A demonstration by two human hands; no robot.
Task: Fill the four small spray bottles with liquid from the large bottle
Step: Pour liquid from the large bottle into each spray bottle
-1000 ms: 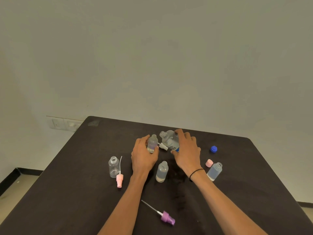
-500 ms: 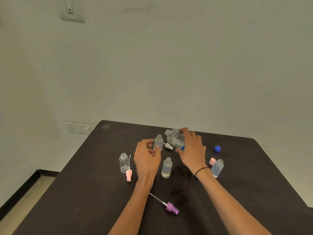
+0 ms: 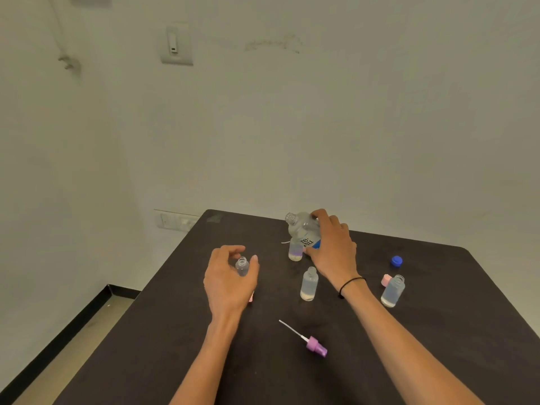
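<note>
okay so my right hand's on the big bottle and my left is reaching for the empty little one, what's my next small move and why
Probably close your left hand round the empty small bottle to steady it. Its neck is open, it looks empty, and your fingers are curled near it without a clear grip. Your right hand already holds the uncapped large bottle, ready to pour.

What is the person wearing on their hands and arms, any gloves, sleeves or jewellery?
No gloves: both the left hand and the right hand are bare. No sleeves show either; both forearms are uncovered right down to the bottom edge of the picture. The only thing worn is a thin black band around the right wrist, like a hair tie or cord. No rings or watch can be seen.
</note>
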